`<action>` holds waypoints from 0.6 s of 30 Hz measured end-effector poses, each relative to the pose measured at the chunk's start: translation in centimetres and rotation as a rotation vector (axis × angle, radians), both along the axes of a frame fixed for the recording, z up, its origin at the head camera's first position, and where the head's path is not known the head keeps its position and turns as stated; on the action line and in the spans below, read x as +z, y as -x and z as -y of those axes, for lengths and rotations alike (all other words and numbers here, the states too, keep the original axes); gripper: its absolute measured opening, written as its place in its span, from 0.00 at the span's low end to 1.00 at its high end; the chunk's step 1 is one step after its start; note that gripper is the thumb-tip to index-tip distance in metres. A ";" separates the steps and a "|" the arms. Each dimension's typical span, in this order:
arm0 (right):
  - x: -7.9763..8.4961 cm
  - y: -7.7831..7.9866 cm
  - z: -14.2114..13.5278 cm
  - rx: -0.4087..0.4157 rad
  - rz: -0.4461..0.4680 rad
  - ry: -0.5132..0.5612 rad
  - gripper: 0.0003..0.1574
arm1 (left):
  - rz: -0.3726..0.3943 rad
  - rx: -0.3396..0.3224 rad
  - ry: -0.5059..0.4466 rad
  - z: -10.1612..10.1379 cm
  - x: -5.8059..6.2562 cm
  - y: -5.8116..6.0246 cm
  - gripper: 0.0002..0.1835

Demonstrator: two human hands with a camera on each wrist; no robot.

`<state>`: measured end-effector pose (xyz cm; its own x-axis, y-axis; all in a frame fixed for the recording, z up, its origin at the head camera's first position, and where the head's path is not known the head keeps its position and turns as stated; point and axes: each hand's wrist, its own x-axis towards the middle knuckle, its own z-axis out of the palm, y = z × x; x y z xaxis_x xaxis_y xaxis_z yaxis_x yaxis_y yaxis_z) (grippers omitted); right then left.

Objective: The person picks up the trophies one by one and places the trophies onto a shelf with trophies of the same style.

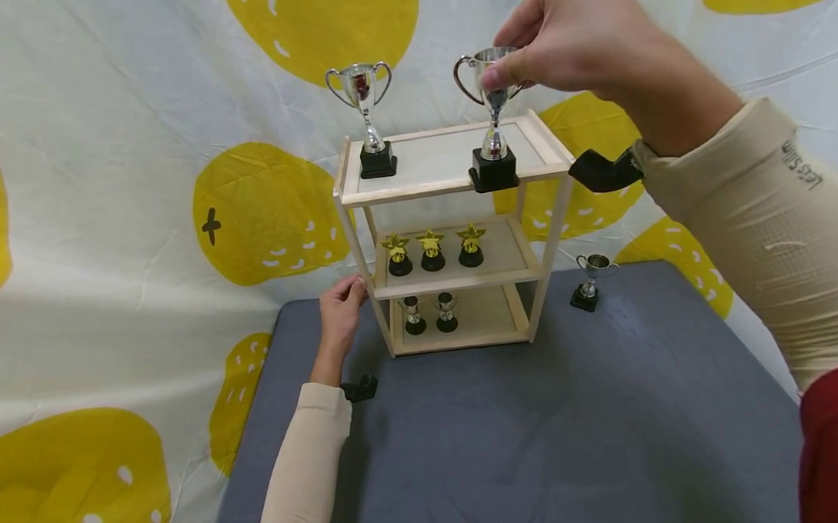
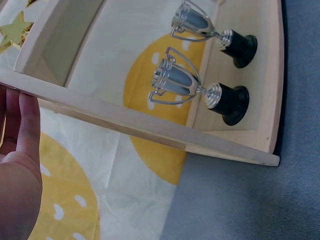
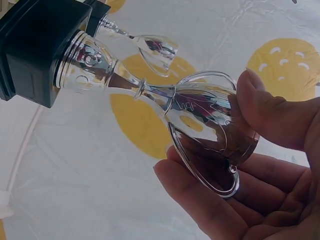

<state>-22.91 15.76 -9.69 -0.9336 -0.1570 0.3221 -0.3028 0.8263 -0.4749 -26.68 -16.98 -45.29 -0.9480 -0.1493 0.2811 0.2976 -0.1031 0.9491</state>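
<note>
My right hand (image 1: 578,44) holds a silver two-handled trophy cup (image 1: 494,105) by its bowl, thumb on the near side. In the right wrist view the cup's square black base (image 3: 42,47) points to the upper left. In the head view that base overlaps the front edge of the top tier of a wooden three-tier shelf (image 1: 433,188). Another silver trophy (image 1: 376,140) stands upright at the left of this tier. My left hand (image 1: 341,314) grips the shelf's left side post; in the left wrist view its fingers (image 2: 29,122) meet the post (image 2: 115,112).
Three gold star trophies (image 1: 431,249) stand in a row on the middle tier. Two small silver cups (image 1: 446,313) are on the bottom tier, toward the left. One more silver cup (image 1: 586,282) stands on the grey table (image 1: 536,434) right of the shelf. A patterned cloth (image 1: 114,264) hangs behind.
</note>
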 end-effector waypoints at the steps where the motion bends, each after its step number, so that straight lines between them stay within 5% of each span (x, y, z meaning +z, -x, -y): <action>1: 0.0 0.2 0.2 -0.001 0.001 -0.006 0.35 | 0.000 -0.001 -0.001 0.0 0.0 0.0 0.17; 18: 0.1 2.6 1.7 -0.020 0.017 -0.042 0.35 | 0.016 0.009 0.041 -0.4 -0.3 -0.1 0.16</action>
<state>-25.47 14.08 -9.56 -0.9420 -0.1509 0.2998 -0.2780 0.8514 -0.4448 -26.61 -16.61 -45.55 -0.9512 -0.1464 0.2717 0.2828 -0.0610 0.9572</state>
